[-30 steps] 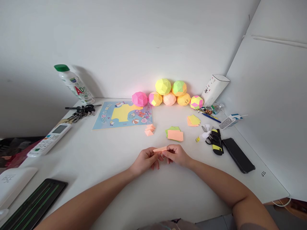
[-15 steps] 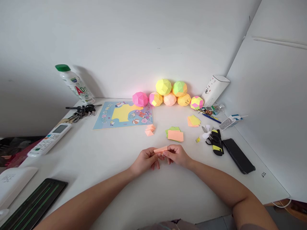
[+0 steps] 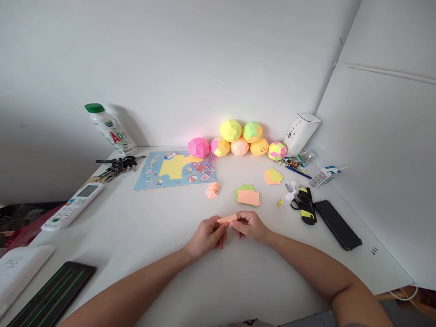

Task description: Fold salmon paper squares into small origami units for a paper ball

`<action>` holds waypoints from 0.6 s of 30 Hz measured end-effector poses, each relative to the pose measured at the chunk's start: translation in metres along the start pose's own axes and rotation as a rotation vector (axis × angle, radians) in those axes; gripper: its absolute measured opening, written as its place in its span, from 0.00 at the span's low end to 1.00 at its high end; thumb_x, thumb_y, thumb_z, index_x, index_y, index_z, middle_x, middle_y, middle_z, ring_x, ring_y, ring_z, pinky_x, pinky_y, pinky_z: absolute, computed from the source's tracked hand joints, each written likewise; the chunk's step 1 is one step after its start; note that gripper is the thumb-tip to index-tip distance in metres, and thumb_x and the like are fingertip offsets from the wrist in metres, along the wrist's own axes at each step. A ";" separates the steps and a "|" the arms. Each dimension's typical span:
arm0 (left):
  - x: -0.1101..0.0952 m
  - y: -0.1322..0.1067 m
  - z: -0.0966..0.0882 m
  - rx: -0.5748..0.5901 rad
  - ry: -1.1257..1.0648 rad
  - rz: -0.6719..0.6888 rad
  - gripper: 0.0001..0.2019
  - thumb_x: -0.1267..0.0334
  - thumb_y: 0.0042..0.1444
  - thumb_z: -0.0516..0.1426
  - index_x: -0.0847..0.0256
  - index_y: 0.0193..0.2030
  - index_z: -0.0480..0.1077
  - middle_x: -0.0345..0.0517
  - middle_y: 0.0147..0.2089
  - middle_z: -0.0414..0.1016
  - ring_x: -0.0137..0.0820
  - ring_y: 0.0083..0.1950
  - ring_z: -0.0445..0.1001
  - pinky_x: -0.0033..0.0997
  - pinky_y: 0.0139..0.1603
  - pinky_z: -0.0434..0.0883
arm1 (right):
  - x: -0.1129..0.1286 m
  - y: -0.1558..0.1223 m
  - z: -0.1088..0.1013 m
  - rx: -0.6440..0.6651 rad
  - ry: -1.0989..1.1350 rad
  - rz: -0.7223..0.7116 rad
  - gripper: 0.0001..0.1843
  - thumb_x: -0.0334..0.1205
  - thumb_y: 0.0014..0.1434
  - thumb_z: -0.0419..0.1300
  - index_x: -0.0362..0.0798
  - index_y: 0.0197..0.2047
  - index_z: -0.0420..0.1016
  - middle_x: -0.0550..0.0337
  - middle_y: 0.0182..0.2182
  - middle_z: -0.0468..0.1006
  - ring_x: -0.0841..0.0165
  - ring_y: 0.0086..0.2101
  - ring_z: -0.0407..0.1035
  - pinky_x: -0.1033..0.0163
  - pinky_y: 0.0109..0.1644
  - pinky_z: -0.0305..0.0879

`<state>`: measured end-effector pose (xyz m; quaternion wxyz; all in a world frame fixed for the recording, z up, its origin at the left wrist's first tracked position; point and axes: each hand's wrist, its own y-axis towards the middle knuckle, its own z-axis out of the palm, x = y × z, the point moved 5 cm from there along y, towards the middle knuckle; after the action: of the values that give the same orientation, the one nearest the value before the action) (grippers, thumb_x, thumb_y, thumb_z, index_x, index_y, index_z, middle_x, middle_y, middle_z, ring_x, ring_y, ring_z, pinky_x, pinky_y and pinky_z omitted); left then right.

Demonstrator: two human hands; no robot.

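Note:
Between both hands is a folded orange paper strip [image 3: 227, 220], held just above the white table. My left hand [image 3: 208, 235] pinches its left end, thumb in front. At the other end, my right hand [image 3: 251, 225] grips the paper between thumb and fingers. Beyond the hands lies a stack of orange sticky notes [image 3: 248, 197] over green ones. Small folded orange paper pieces [image 3: 212, 190] rest to its left. More notes, yellow over orange [image 3: 273, 175], lie farther back on the right.
Faceted paper balls [image 3: 230, 131] are piled along the wall. A blue picture board [image 3: 143, 180], remote control [image 3: 72, 206] and bottle [image 3: 111, 129] are on the left. To the right are a yellow-black cutter [image 3: 307, 206], black phone [image 3: 338, 225] and small carton [image 3: 326, 176].
The camera view has tilted slightly, so the scene sits a little lower. Both hands keep hold of the paper strip, with only slight finger movement.

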<state>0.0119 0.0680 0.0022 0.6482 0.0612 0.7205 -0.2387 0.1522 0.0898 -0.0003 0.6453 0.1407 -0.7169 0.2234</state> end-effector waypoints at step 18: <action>0.002 -0.001 0.004 0.026 0.179 0.097 0.19 0.51 0.60 0.46 0.60 0.23 0.61 0.36 0.16 0.63 0.25 0.19 0.58 0.25 0.23 0.59 | -0.006 0.001 -0.004 -0.008 0.012 0.001 0.04 0.31 0.47 0.56 0.45 0.24 0.63 0.66 0.18 0.66 0.74 0.19 0.63 0.69 0.22 0.57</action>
<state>0.0150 0.0650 0.0008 0.5911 0.1258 0.7686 -0.2098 0.1561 0.0921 -0.0066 0.6499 0.1363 -0.7140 0.2217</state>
